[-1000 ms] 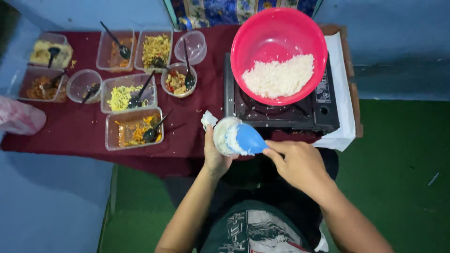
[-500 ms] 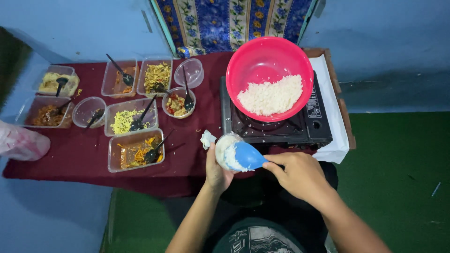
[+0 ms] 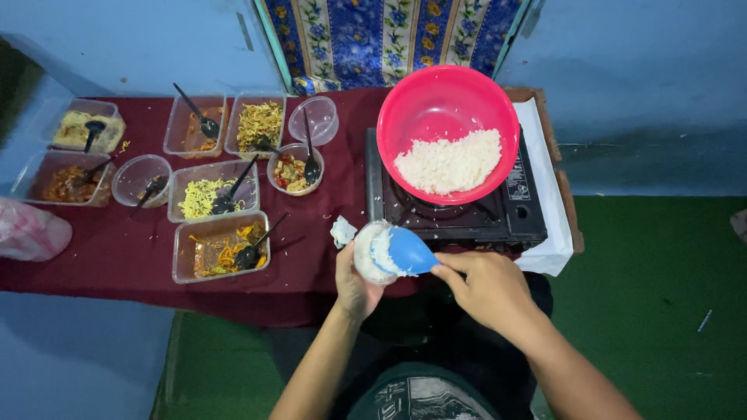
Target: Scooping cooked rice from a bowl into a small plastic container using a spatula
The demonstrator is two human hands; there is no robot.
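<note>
My left hand (image 3: 352, 280) grips a small clear cup (image 3: 366, 253) packed with white rice, held just off the front edge of the table. My right hand (image 3: 484, 289) holds a blue rice paddle (image 3: 408, 252) and presses its blade against the rice in the cup. Behind them a big pink bowl (image 3: 445, 105) with a heap of white rice (image 3: 449, 161) sits on a black portable stove (image 3: 459, 211). A crumpled white bit (image 3: 341, 231) lies on the cloth beside the cup.
Several clear containers of cooked food with black spoons, such as the orange dish (image 3: 221, 246) and yellow noodles (image 3: 210, 194), stand on the maroon cloth (image 3: 117, 257) at left. A pink bag (image 3: 27, 231) lies at the left edge. Green floor (image 3: 661, 311) spreads to the right.
The view has tilted up a little, showing more of the patterned curtain. The cup and paddle stay together in my hands, shifted only slightly.
</note>
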